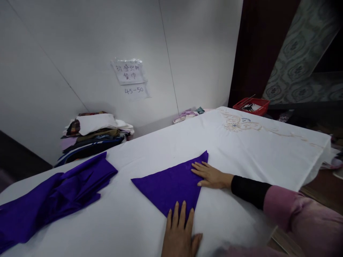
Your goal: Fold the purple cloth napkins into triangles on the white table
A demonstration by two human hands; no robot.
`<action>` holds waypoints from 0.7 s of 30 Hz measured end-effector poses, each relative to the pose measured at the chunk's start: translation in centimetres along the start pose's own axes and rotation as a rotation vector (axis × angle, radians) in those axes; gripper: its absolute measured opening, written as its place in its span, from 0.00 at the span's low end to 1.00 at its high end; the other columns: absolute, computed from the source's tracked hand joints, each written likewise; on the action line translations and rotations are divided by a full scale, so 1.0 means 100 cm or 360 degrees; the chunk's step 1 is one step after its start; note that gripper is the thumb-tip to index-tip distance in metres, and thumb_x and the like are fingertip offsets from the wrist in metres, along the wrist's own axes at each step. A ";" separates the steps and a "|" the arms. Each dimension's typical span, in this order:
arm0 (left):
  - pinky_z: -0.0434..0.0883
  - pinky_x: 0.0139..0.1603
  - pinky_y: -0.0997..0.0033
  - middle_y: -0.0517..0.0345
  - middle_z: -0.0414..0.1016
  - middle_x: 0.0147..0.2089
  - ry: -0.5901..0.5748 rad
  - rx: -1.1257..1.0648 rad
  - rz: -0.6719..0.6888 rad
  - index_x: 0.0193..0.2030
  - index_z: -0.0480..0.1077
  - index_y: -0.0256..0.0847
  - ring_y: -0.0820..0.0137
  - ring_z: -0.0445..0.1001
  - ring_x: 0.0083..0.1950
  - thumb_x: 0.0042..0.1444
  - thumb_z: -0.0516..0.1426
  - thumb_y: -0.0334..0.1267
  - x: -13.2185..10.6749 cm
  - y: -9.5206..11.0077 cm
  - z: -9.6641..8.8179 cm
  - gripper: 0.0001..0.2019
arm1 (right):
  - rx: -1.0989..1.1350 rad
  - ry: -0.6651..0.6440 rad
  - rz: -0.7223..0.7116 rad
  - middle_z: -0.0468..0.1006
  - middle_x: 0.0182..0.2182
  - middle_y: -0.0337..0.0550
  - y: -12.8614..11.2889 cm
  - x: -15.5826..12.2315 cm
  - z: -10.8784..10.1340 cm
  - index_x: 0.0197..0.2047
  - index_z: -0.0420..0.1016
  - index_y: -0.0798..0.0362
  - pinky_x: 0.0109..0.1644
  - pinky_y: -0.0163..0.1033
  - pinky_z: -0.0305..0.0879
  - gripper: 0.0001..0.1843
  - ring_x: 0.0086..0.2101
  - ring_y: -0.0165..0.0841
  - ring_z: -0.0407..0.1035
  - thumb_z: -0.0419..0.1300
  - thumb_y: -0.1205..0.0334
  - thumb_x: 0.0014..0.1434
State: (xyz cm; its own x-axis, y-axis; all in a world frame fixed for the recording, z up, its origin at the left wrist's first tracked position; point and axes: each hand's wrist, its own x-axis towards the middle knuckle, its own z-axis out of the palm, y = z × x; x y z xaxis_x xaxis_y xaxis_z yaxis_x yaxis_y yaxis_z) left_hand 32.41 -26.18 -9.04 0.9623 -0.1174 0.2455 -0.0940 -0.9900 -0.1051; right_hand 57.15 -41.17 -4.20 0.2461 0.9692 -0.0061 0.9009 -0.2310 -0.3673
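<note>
Bunched purple fabric (pixel 57 200) unworked on your left, purple triangle (pixel 171 187) pressed flat under both hands

At your far left, the bunched purple fabric lies wrinkled on the white cloth-covered table (pixel 120 225). Neither hand touches it, and it has not been squared or creased; judging by its state, that part is undone. You cannot tell from here whether it is one piece or several. Behind it, against the wall, sits a stack of mixed textiles (pixel 93 139), apart from your work. Further right, handwritten notes (pixel 131 80) are fixed to the wall.

In front of you, near the table's middle, the purple triangle lies flat, one point toward your left and another up at the right. Its folding looks well along: the long far edge runs nearly straight. How many layers it has, and whether it is finished, you cannot tell.

Your left hand (pixel 178 232) rests at the triangle's near corner, fingers extended and slightly parted, gripping nothing. Just beyond, to the right, your right hand (pixel 213 175) lies palm down on the triangle's right side, fingers spread, also pressing rather than pinching.

Beyond your right hand, the embroidered pattern (pixel 238 124) and the red basket (pixel 252 107) lie well apart from the work.
</note>
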 end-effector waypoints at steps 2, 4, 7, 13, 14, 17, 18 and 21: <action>0.62 0.54 0.48 0.48 0.57 0.65 0.0007 -0.0007 0.0036 0.63 0.56 0.47 0.48 0.59 0.61 0.53 0.53 0.52 -0.002 -0.002 0.003 0.31 | -0.0064 0.0031 0.0138 0.41 0.66 0.53 0.017 0.003 -0.004 0.67 0.43 0.55 0.64 0.52 0.29 0.39 0.64 0.40 0.33 0.41 0.38 0.61; 0.62 0.55 0.49 0.49 0.55 0.65 -0.0014 -0.0023 0.0047 0.64 0.53 0.48 0.49 0.58 0.62 0.54 0.52 0.52 -0.004 -0.003 0.004 0.32 | -0.0120 0.0079 0.0266 0.42 0.65 0.52 0.034 0.006 -0.007 0.67 0.45 0.54 0.64 0.51 0.30 0.38 0.64 0.41 0.35 0.40 0.38 0.61; 0.62 0.55 0.48 0.49 0.54 0.66 -0.0102 -0.0085 -0.0001 0.64 0.53 0.49 0.49 0.57 0.63 0.55 0.51 0.53 -0.002 -0.001 -0.003 0.31 | -0.0203 0.0128 0.0432 0.43 0.65 0.51 0.059 0.011 -0.013 0.67 0.46 0.54 0.64 0.51 0.31 0.38 0.64 0.41 0.36 0.39 0.39 0.62; 0.57 0.59 0.44 0.47 0.53 0.66 -0.0340 -0.0288 -0.0192 0.63 0.57 0.47 0.48 0.52 0.65 0.57 0.48 0.56 0.009 0.010 -0.035 0.29 | -0.0341 0.0176 0.0747 0.46 0.65 0.53 0.083 0.019 -0.028 0.66 0.47 0.54 0.62 0.57 0.36 0.35 0.63 0.45 0.38 0.39 0.42 0.63; 0.56 0.60 0.44 0.48 0.52 0.67 -0.0377 -0.0318 -0.0213 0.63 0.56 0.47 0.49 0.50 0.66 0.57 0.47 0.56 0.010 0.012 -0.039 0.29 | -0.0361 0.0210 0.0764 0.45 0.65 0.55 0.077 0.020 -0.029 0.66 0.46 0.56 0.62 0.58 0.36 0.36 0.63 0.46 0.37 0.39 0.42 0.63; 0.53 0.61 0.43 0.49 0.49 0.67 -0.0451 -0.0393 -0.0250 0.64 0.55 0.47 0.49 0.47 0.67 0.58 0.45 0.57 0.012 0.014 -0.048 0.29 | -0.0412 0.0314 0.0563 0.43 0.65 0.55 0.031 0.023 -0.021 0.67 0.45 0.57 0.63 0.57 0.31 0.38 0.64 0.44 0.33 0.38 0.40 0.62; 0.52 0.62 0.43 0.49 0.49 0.68 -0.0459 -0.0409 -0.0257 0.64 0.55 0.47 0.49 0.47 0.67 0.58 0.44 0.57 0.012 0.014 -0.049 0.30 | -0.0394 0.0313 0.0389 0.43 0.65 0.54 0.010 0.024 -0.015 0.67 0.44 0.56 0.63 0.55 0.30 0.39 0.64 0.43 0.33 0.38 0.39 0.62; 0.49 0.63 0.42 0.48 0.50 0.67 -0.0452 -0.0446 -0.0265 0.64 0.53 0.46 0.50 0.45 0.67 0.58 0.44 0.58 0.011 0.016 -0.050 0.31 | -0.0215 0.0126 -0.0106 0.41 0.66 0.49 -0.053 0.023 0.010 0.67 0.40 0.51 0.64 0.54 0.32 0.38 0.64 0.41 0.34 0.39 0.38 0.61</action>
State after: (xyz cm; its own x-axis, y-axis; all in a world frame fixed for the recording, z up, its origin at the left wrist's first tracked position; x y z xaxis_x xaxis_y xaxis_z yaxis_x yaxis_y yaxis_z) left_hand 32.03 -28.26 -4.16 0.9986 0.0331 -0.0424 0.0405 -0.9812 0.1889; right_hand 52.59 -37.64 -3.17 0.2065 0.9744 0.0891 0.9547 -0.1807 -0.2362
